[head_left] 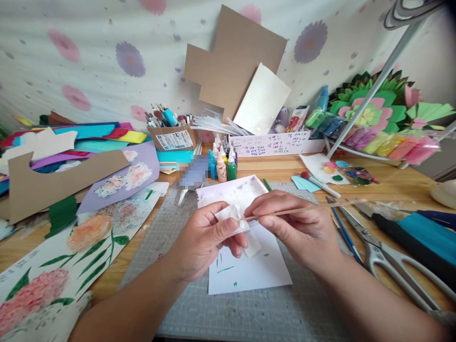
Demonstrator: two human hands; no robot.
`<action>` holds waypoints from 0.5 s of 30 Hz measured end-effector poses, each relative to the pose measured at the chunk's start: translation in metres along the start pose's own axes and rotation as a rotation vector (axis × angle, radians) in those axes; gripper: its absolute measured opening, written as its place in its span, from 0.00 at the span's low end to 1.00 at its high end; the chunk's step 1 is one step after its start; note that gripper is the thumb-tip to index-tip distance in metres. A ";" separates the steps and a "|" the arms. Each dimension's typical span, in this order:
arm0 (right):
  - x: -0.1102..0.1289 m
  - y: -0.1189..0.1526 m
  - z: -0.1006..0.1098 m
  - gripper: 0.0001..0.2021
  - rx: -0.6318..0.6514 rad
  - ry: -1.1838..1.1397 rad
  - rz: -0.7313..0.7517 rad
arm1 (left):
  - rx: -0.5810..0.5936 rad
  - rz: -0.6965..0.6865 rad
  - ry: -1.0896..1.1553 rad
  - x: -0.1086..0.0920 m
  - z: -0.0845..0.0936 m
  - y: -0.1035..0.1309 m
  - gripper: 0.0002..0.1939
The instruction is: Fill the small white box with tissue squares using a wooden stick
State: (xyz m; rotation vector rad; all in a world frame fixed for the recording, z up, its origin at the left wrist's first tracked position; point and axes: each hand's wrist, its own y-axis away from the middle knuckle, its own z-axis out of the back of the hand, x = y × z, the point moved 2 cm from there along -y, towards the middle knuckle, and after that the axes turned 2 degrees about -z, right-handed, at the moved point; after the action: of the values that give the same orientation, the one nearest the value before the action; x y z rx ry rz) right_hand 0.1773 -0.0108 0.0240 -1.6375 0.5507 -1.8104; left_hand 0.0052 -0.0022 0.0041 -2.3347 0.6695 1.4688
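My left hand is closed on a small piece of white tissue paper, pinched between thumb and fingers. Between the thumb and fingers of my right hand is a thin wooden stick. Its left end meets the tissue at my left thumb; the other end reaches out to the right, blurred. A strip of the tissue hangs below the left fingers. Beneath both hands lies a white sheet of paper with a few green marks. Behind them, a shallow white box holds more white tissue.
A grey cutting mat covers the table's middle. Large scissors and blue brushes lie at right. Paint bottles stand behind the box. Flower pictures and coloured sheets spread at left; a lamp pole slants at upper right.
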 end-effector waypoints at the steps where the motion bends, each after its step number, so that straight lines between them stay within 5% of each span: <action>1: 0.000 0.000 0.000 0.07 0.002 0.001 -0.002 | -0.004 0.002 0.000 0.000 0.000 0.000 0.14; 15: -0.003 0.003 -0.001 0.08 0.011 -0.105 -0.053 | -0.093 0.038 -0.065 -0.001 0.001 0.002 0.07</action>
State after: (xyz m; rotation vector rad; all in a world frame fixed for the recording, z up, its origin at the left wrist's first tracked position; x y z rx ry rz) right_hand 0.1770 -0.0111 0.0192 -1.7432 0.4534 -1.7505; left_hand 0.0030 -0.0028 0.0042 -2.3432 0.6450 1.6169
